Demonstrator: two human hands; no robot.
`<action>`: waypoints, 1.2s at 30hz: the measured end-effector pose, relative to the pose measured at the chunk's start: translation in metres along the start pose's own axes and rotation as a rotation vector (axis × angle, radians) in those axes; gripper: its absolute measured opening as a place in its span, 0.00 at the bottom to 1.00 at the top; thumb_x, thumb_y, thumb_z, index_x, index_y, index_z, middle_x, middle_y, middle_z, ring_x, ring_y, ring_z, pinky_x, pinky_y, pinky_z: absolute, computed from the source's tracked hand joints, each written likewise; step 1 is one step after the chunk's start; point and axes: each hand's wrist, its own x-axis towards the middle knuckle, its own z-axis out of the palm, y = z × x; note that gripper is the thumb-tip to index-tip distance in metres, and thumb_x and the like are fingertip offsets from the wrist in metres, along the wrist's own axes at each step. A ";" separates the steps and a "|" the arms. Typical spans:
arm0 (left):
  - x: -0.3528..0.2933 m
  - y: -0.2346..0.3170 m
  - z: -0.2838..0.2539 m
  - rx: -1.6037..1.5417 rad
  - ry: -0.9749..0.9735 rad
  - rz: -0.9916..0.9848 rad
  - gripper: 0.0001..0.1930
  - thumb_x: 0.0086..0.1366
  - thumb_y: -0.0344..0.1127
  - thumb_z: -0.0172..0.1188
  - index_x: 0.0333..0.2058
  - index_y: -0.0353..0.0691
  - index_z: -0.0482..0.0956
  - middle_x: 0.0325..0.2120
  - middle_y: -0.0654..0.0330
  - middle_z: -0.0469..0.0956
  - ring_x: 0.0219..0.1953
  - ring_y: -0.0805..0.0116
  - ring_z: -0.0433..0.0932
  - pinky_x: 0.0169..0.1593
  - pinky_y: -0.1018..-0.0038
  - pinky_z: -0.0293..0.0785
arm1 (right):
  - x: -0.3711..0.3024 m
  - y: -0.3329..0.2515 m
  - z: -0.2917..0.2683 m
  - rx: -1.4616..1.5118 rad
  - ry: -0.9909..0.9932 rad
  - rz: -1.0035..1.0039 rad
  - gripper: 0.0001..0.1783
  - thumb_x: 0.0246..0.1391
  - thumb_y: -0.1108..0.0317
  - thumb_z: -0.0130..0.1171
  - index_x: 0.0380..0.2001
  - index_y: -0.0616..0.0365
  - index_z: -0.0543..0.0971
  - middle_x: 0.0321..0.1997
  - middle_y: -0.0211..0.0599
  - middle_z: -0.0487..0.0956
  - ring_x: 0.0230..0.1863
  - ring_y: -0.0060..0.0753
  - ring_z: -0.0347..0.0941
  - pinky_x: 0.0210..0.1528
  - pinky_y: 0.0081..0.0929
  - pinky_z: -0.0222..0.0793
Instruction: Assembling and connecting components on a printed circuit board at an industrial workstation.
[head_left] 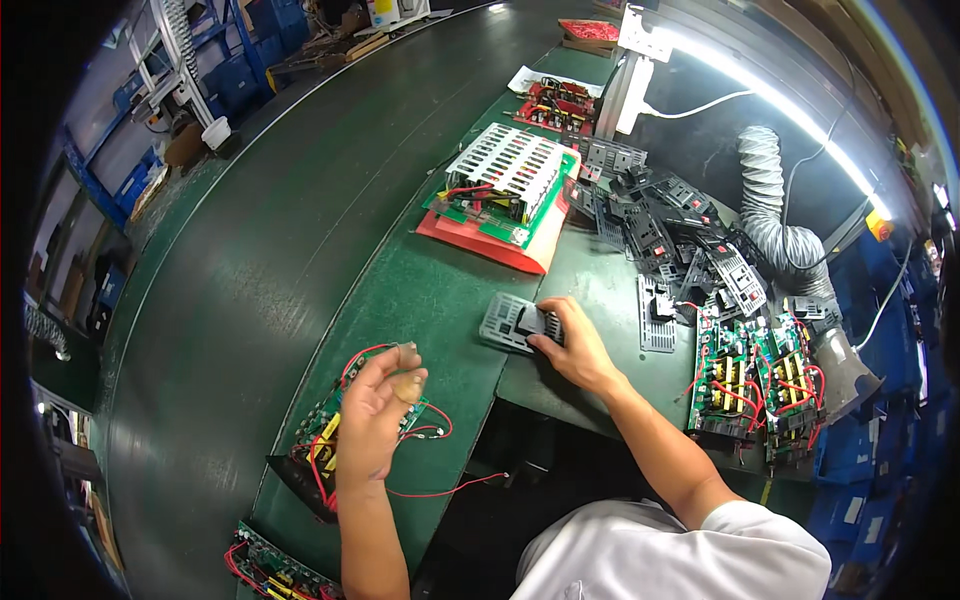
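Observation:
My right hand (pixel 575 345) grips the right end of a dark vented plastic panel (pixel 507 322), which rests on the green bench top. Its thumb and fingers lie around the panel's edge. My left hand (pixel 375 405) is raised over a green circuit board (pixel 322 440) with yellow parts and red wires, hiding part of it. The left fingers are half bent, thumb and forefinger apart, with pale coverings on the tips and nothing visible between them. One red wire (pixel 455 490) trails from the board over the bench edge.
Dark vented panels (pixel 650 225) lie heaped at the back right, beside wired circuit boards (pixel 735 375). A white slotted metal cage (pixel 507 160) stands on a red pad (pixel 480 245). At the right are a grey flexible duct (pixel 765 190) and a lamp (pixel 770 95). A dark conveyor belt (pixel 240 270) runs at left.

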 end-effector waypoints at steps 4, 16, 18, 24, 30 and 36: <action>0.003 -0.025 0.003 0.026 -0.046 0.008 0.31 0.65 0.27 0.63 0.65 0.35 0.62 0.55 0.52 0.71 0.54 0.64 0.75 0.52 0.74 0.74 | -0.003 -0.033 -0.003 0.575 -0.032 0.195 0.28 0.50 0.64 0.73 0.52 0.58 0.73 0.44 0.40 0.78 0.47 0.33 0.76 0.50 0.32 0.72; 0.000 -0.013 0.009 -0.062 0.108 -0.069 0.17 0.64 0.27 0.64 0.52 0.36 0.75 0.40 0.62 0.81 0.38 0.75 0.81 0.36 0.80 0.82 | -0.027 -0.063 -0.005 0.736 -0.302 0.125 0.31 0.56 0.65 0.69 0.60 0.61 0.69 0.48 0.38 0.78 0.50 0.30 0.76 0.54 0.29 0.72; 0.001 -0.013 0.006 -0.057 0.113 -0.051 0.16 0.65 0.26 0.63 0.51 0.37 0.75 0.39 0.63 0.82 0.37 0.75 0.82 0.36 0.80 0.82 | -0.027 -0.042 0.007 1.073 -0.442 0.221 0.28 0.59 0.65 0.67 0.59 0.62 0.71 0.45 0.30 0.79 0.47 0.19 0.74 0.52 0.24 0.72; -0.006 -0.001 0.003 -0.115 0.173 0.006 0.15 0.65 0.27 0.63 0.51 0.37 0.75 0.40 0.62 0.81 0.39 0.75 0.81 0.35 0.79 0.83 | 0.092 0.035 -0.047 -0.006 0.520 -0.071 0.32 0.48 0.64 0.72 0.55 0.61 0.73 0.56 0.52 0.75 0.57 0.49 0.73 0.59 0.40 0.69; -0.007 0.002 0.006 -0.123 0.097 0.016 0.14 0.65 0.27 0.63 0.50 0.37 0.76 0.40 0.62 0.81 0.40 0.75 0.81 0.36 0.79 0.83 | 0.138 0.105 -0.048 -0.685 0.333 0.372 0.54 0.39 0.48 0.77 0.65 0.59 0.63 0.67 0.54 0.64 0.70 0.55 0.56 0.65 0.55 0.59; -0.011 0.005 0.003 -0.126 0.094 0.027 0.14 0.66 0.27 0.62 0.49 0.38 0.76 0.40 0.62 0.81 0.40 0.75 0.81 0.37 0.78 0.83 | 0.122 0.085 -0.047 -0.384 0.670 0.149 0.34 0.43 0.71 0.66 0.57 0.63 0.70 0.48 0.56 0.76 0.49 0.59 0.74 0.54 0.44 0.71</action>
